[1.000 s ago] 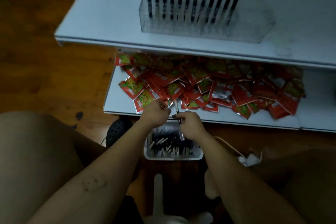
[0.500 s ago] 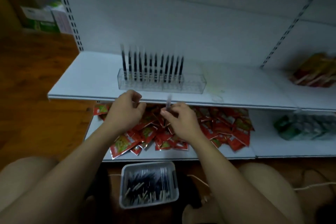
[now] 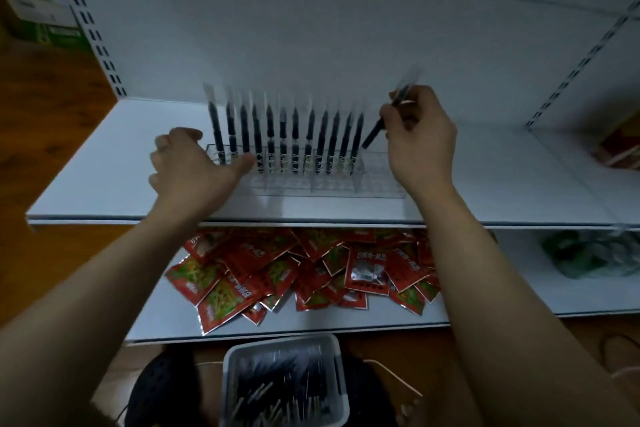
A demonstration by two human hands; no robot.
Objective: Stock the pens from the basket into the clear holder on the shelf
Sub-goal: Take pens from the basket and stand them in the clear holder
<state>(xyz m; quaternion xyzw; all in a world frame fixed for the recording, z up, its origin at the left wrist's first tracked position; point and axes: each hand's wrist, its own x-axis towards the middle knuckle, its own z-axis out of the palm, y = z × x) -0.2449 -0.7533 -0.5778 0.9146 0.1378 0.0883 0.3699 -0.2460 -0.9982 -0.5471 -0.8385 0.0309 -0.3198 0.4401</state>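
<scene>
My right hand [image 3: 420, 139] pinches one dark pen [image 3: 375, 130] between thumb and fingertips, tilted with its lower tip just above the right end of the filled row, close beside the last standing pen. My left hand [image 3: 188, 166] rests loosely open against the left end of the clear holder [image 3: 374, 184], thumb lying along its front wall, fingers curled and holding nothing. The holder sits on the upper shelf [image 3: 104, 163], near the front edge and toward its left half; a row of dark pens [image 3: 284, 139] stands upright in its back slots, from the left end to about the middle, with the right part unfilled. On the lower shelf [image 3: 166, 319], red snack packets [image 3: 304, 270] lie heaped toward the front edge. Below that, on the floor between my knees, the grey basket [image 3: 337, 357] holds a loose pile of more pens [image 3: 277, 388].
</scene>
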